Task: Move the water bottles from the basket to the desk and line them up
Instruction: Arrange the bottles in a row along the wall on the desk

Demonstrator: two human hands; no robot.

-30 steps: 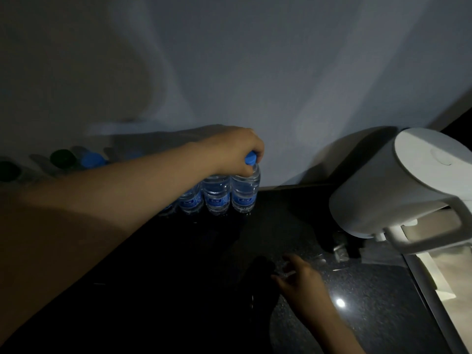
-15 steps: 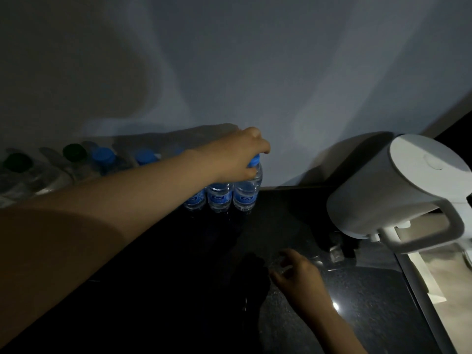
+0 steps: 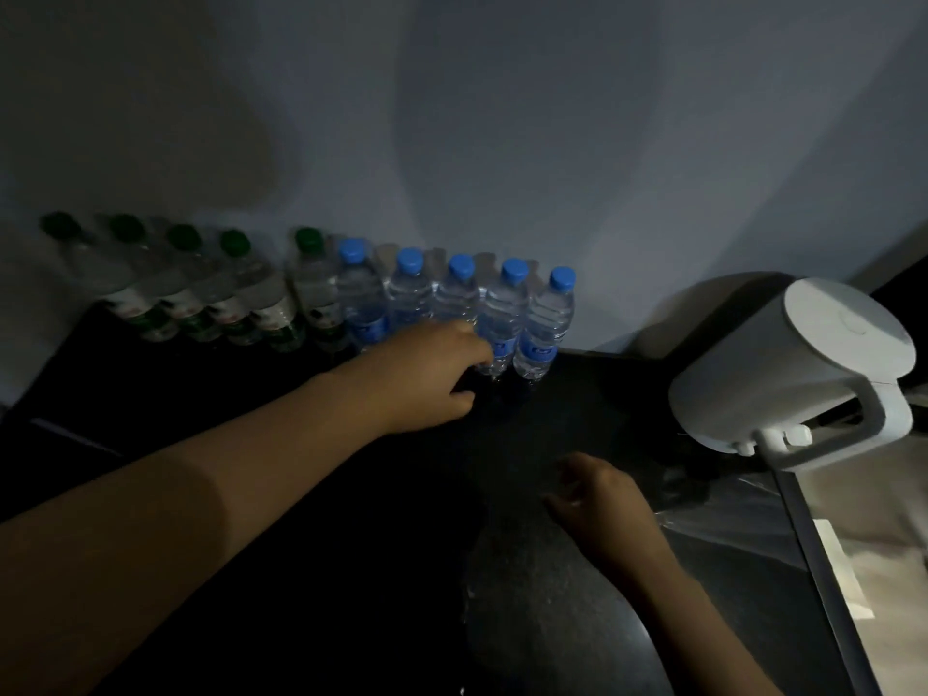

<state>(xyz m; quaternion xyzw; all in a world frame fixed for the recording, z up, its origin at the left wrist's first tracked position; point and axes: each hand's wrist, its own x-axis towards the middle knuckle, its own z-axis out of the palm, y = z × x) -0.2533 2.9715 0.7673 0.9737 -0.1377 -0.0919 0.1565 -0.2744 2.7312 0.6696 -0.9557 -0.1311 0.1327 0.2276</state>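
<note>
A row of water bottles stands along the wall on the dark desk (image 3: 552,519). Several green-capped bottles (image 3: 211,288) form the left part, several blue-capped bottles (image 3: 454,293) the right part. The rightmost blue-capped bottle (image 3: 545,319) stands free at the row's end. My left hand (image 3: 427,376) is low in front of the blue-capped bottles, its fingertips at the base of the second bottle from the right (image 3: 502,313); it holds nothing. My right hand (image 3: 597,499) hovers over the desk with loosely curled, empty fingers. No basket is in view.
A white electric kettle (image 3: 798,364) with its handle toward me stands at the right on the desk. Clear plastic wrap (image 3: 728,514) lies beside it near the desk's right edge. A pale surface lies beyond that edge.
My left hand has let go of the rightmost bottle's blue cap and dropped down and left to the bottles' bases. The camera has tilted, showing the whole row.
</note>
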